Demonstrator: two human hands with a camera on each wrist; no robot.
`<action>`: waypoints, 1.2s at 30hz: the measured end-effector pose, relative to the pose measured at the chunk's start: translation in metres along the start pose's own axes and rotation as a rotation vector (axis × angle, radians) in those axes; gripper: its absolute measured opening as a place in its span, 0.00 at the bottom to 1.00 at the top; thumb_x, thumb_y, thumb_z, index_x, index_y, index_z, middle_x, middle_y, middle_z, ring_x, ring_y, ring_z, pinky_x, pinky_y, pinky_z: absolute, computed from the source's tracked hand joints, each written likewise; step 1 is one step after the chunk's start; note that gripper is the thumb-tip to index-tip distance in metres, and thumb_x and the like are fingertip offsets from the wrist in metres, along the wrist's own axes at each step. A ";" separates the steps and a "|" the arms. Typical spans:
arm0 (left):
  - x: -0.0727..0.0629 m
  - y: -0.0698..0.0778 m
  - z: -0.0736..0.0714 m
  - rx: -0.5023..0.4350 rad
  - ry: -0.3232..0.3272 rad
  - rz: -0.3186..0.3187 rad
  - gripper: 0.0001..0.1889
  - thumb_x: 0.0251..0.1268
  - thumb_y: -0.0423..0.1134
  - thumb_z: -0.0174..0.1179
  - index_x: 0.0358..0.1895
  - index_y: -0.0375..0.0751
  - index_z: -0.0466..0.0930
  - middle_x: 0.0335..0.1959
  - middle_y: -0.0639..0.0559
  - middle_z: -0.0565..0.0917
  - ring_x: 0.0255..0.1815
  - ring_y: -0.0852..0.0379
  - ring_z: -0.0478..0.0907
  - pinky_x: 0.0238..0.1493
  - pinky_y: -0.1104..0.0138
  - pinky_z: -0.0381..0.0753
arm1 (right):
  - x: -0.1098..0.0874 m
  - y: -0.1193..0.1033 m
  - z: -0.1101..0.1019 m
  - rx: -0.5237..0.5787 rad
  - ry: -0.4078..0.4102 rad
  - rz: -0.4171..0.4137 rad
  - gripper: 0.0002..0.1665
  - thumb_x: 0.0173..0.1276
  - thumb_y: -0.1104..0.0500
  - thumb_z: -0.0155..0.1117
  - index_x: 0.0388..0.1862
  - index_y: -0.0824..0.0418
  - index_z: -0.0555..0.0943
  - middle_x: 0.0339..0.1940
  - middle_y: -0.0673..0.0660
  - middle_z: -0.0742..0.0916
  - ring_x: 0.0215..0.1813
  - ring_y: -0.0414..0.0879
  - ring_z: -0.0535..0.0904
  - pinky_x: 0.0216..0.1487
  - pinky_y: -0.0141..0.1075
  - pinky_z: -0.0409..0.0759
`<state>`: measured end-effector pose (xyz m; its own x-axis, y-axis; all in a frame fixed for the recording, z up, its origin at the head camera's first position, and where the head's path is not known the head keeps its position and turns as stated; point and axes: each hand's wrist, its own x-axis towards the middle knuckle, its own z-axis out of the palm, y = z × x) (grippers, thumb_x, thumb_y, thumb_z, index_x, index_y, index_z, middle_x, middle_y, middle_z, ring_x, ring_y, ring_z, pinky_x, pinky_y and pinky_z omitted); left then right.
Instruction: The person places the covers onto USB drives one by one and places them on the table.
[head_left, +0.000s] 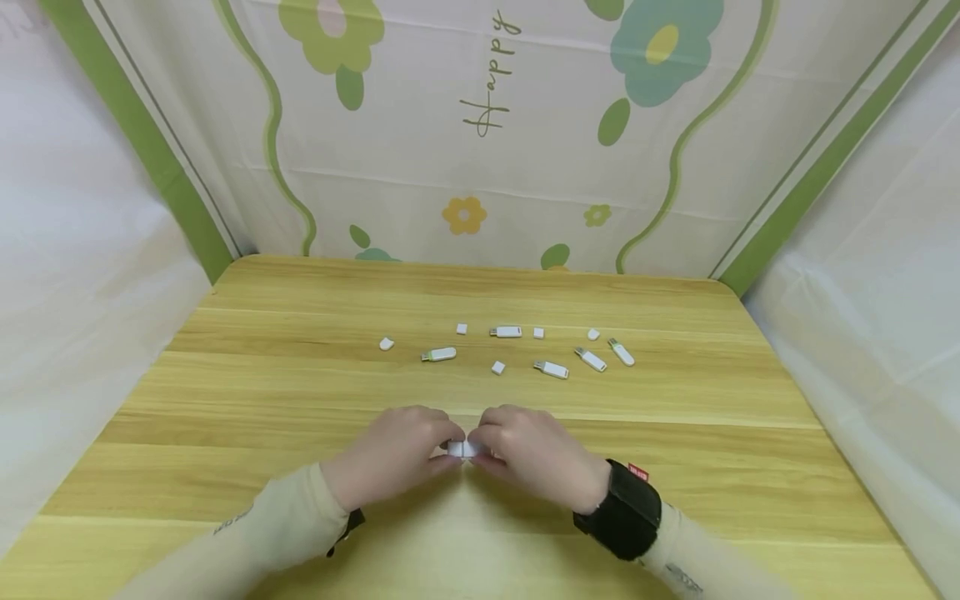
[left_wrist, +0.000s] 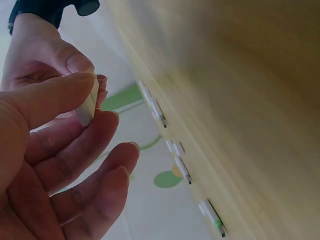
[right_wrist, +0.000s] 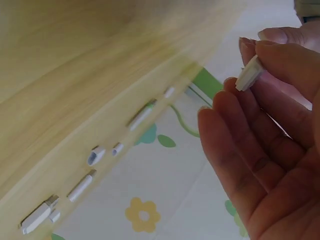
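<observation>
Close above the front of the table, both hands meet at a small white USB flash drive, with a seam across it between the fingertips. My left hand pinches its left end between thumb and fingers. The other end is pinched by my right hand. In the left wrist view, the white drive shows edge-on under the left thumb. A pale end of the drive shows between right thumb and fingers in the right wrist view. Fingers cover much of it; which end is the cap, I cannot tell.
Beyond the hands on the wooden table lie several uncapped white USB drives, one left of centre and another at the right. Several loose white caps are scattered among them, including a rounded cap. A patterned curtain hangs behind the table.
</observation>
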<state>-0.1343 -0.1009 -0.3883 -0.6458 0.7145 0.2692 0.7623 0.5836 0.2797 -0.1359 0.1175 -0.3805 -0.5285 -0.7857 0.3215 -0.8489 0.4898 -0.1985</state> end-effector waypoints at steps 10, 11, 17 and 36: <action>0.018 -0.037 0.000 0.032 -0.064 -0.109 0.05 0.59 0.37 0.72 0.36 0.44 0.86 0.30 0.58 0.84 0.28 0.65 0.75 0.31 0.69 0.78 | 0.040 0.035 0.009 0.026 -0.102 0.033 0.06 0.60 0.61 0.76 0.37 0.58 0.88 0.31 0.50 0.85 0.31 0.37 0.77 0.34 0.26 0.77; 0.021 -0.042 -0.002 0.030 -0.078 -0.123 0.05 0.59 0.38 0.71 0.37 0.44 0.86 0.31 0.58 0.84 0.28 0.64 0.76 0.31 0.68 0.78 | 0.044 0.039 0.010 0.040 -0.105 0.043 0.06 0.60 0.61 0.75 0.37 0.58 0.88 0.32 0.50 0.85 0.31 0.38 0.78 0.34 0.26 0.77; 0.045 -0.082 -0.012 -0.032 -0.164 -0.228 0.04 0.64 0.39 0.68 0.38 0.44 0.87 0.32 0.58 0.85 0.31 0.63 0.78 0.36 0.66 0.80 | 0.078 0.067 0.014 0.048 -0.124 0.103 0.07 0.63 0.61 0.73 0.40 0.60 0.88 0.35 0.51 0.86 0.34 0.40 0.80 0.35 0.28 0.78; 0.087 -0.188 -0.024 -0.029 -0.237 -0.394 0.05 0.58 0.36 0.68 0.37 0.43 0.89 0.33 0.54 0.85 0.34 0.53 0.80 0.40 0.58 0.81 | 0.180 0.131 0.047 -0.084 -0.283 0.229 0.04 0.66 0.58 0.71 0.36 0.57 0.89 0.33 0.49 0.88 0.34 0.42 0.79 0.38 0.35 0.79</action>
<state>-0.3351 -0.1577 -0.3953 -0.8560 0.5108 -0.0803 0.4569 0.8199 0.3450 -0.3430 0.0224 -0.3916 -0.6939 -0.7200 0.0062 -0.7120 0.6849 -0.1549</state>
